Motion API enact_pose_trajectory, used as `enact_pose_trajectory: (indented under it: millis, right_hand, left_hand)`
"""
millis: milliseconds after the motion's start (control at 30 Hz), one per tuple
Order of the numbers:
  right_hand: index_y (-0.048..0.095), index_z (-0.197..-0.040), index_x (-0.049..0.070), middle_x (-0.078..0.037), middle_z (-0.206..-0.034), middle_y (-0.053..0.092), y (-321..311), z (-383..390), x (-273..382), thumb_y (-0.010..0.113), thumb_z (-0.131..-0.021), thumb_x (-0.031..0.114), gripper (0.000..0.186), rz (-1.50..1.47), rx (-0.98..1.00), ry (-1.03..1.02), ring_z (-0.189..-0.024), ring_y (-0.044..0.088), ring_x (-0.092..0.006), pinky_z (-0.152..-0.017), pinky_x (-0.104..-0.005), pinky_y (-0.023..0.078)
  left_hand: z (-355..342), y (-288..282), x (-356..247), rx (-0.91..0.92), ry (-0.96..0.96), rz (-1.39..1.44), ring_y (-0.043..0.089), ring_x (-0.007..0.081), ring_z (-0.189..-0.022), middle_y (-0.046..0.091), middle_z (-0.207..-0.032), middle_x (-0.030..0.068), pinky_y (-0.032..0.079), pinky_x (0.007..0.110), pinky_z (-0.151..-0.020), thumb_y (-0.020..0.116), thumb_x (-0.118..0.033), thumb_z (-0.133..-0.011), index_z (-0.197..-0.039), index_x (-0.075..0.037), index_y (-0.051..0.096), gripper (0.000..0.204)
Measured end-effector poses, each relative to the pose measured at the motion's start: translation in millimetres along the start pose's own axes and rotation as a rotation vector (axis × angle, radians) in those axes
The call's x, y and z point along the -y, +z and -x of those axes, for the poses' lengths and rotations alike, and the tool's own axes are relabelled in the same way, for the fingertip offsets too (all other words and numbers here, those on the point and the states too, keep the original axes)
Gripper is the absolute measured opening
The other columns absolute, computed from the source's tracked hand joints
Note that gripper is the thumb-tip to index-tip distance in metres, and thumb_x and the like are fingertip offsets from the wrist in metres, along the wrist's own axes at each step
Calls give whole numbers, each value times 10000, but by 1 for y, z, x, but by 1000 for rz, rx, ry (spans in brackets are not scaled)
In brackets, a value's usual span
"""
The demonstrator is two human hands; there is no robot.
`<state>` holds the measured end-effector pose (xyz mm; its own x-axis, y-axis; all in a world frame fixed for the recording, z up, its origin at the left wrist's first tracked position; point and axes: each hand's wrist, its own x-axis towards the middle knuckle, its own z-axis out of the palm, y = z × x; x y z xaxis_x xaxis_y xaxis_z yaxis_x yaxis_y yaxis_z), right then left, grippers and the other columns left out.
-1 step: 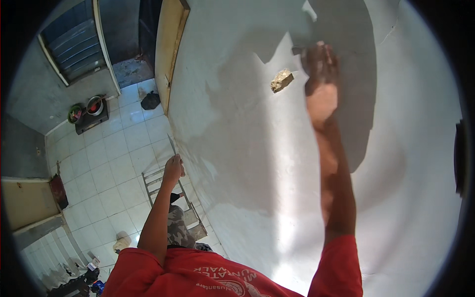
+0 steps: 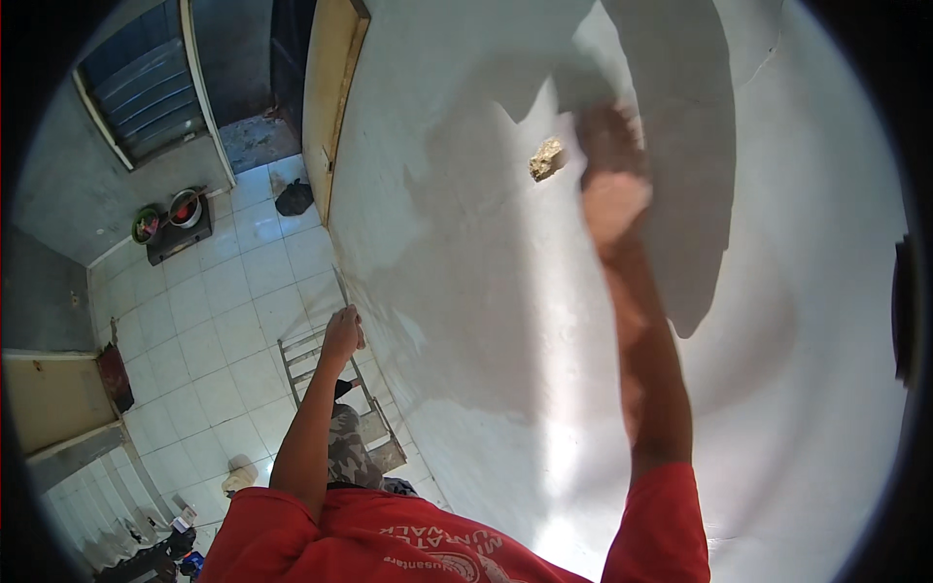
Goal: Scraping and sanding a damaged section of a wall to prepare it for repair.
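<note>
My right hand (image 2: 610,155) is raised high against the white plastered wall (image 2: 797,321), blurred by motion. It lies just right of a small rough brownish patch (image 2: 546,158) in the plaster. Whether it holds anything I cannot tell. My left hand (image 2: 342,335) is lower, close to the wall's edge, closed around a thin pale stick (image 2: 339,285) that points upward. Below that hand stands a metal stepladder (image 2: 303,358), and my leg in patterned trousers (image 2: 348,452) rests on it.
Far below lies a white tiled floor (image 2: 224,301). On it are a low dark stand with two bowls (image 2: 173,222), a black bag (image 2: 293,197) and a rag (image 2: 238,478). A yellowish door frame (image 2: 335,97) meets the wall. A window (image 2: 146,87) is at upper left.
</note>
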<state>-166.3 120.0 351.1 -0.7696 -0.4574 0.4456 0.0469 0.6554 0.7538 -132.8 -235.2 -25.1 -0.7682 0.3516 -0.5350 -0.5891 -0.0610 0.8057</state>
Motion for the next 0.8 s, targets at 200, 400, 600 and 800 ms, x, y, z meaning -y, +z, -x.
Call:
enact_pose_trajectory:
  millis: [200,400,600,800]
  right_hand:
    - [593,-1362,-48,-213,-1362,639,6,68,125,562,-960,186,467,-250,307,-184,-1303,583,-326,-1120,-393,453]
    - [562,-1407,25,-154,-1413,604,-59,-35,16,521,-1045,103,373,-467,-85,159,-1382,525,-317,-1100,-482,465]
    - [582,-1359,14,-135,-1337,642,-21,-69,-23,520,-960,45,405,-26,-286,116,-1264,597,-283,-1072,-377,485]
    - [586,-1327,-126,-315,-1431,551,52,82,150,506,-962,160,471,-39,471,-120,-1351,520,-436,-1202,-474,345]
  left_hand:
    - [7,-4,24,68,37,-113,488,204,-402,482,-467,76,423,357,-470,395,-342,-1083,-860,-26,545,416]
    - [12,-51,22,-86,7,-103,499,193,-405,504,-494,69,413,354,-458,390,-354,-1086,-838,-40,523,421]
    - [16,-49,8,-111,-27,-5,452,174,-386,473,-472,46,380,341,-433,394,-344,-1087,-844,-39,516,409]
    - [33,-47,15,-96,13,-122,434,179,-372,471,-471,50,393,341,-435,403,-320,-1089,-849,-40,521,388]
